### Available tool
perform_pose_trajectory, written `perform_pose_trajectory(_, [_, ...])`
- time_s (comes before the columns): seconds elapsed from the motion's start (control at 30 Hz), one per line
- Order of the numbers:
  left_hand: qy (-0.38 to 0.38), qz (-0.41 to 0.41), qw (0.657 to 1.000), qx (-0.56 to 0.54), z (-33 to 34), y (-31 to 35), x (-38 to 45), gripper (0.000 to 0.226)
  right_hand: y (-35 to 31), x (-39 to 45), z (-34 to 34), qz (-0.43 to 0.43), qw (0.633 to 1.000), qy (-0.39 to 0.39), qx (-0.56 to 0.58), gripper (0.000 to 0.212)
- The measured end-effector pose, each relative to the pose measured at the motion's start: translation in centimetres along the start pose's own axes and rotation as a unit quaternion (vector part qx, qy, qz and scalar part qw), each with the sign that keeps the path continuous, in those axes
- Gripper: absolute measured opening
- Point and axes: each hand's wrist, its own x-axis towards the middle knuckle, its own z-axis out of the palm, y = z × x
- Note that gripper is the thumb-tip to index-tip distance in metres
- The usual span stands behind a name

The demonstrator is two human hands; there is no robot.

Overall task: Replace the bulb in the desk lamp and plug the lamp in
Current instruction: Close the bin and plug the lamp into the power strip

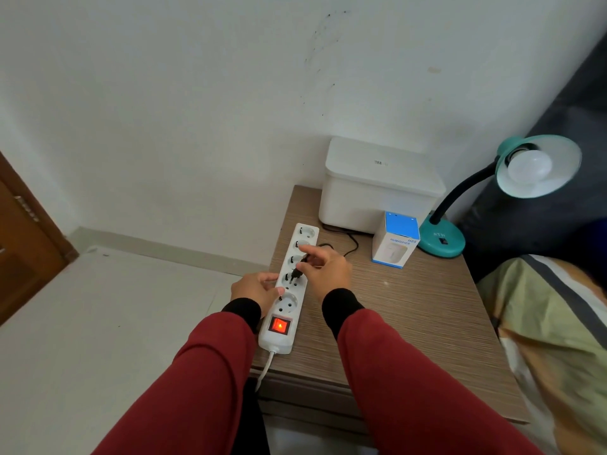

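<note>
A teal desk lamp (441, 239) stands at the back right of the wooden bedside table (410, 310), with a white bulb (528, 165) seated in its shade. Its black cord (351, 241) runs across the table to a black plug (299, 269). My right hand (325, 270) pinches that plug, its pins just above a socket of the white power strip (289, 290). My left hand (256, 289) grips the strip's left edge. The strip's red switch (280, 325) glows.
A white lidded box (377, 188) sits against the wall. A small white and blue humidifier carton (395, 239) stands beside the lamp base. A bed with a patterned cover (551, 323) borders the table on the right. A wooden door (23, 238) is at far left.
</note>
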Motion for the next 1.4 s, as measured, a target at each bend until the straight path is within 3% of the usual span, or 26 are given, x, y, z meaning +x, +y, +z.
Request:
perform_pose_trajectory(0.33, [-0.002, -0.004, 1.000, -0.011, 0.1, -0.2, 0.2, 0.035, 0.0, -0.3, 1.2, -0.045, 0.994, -0.027, -0.094, 0.027])
perform_pose_trajectory(0.67, [0.001, -0.003, 1.000, -0.006, 0.2, -0.3, 0.5, 0.035, 0.3, -0.3, 1.6, -0.021, 0.991, -0.048, -0.121, 0.018])
perform_pose_trajectory(1.0, [0.001, -0.006, 1.000, -0.007, 0.4, -0.2, 0.4, 0.036, 0.0, -0.4, 1.6, -0.050, 0.979, -0.087, -0.177, 0.014])
perform_pose_trajectory(1.17, [-0.001, -0.004, 0.999, 0.035, 0.3, 0.2, 0.3, 0.035, -1.4, 0.6, 0.6, -0.041, 0.939, -0.186, -0.286, 0.026])
perform_pose_trajectory(1.27, [-0.014, -0.003, 0.994, 0.112, 0.0, 0.9, 0.3, 0.033, -2.6, 1.0, -0.4, -0.055, 0.893, -0.254, -0.368, 0.044])
perform_pose_trajectory(1.4, [-0.043, -0.002, 0.971, 0.236, -0.6, 1.9, 0.6, 0.036, -4.0, 1.5, -3.0, -0.040, 0.874, -0.288, -0.389, 0.061])
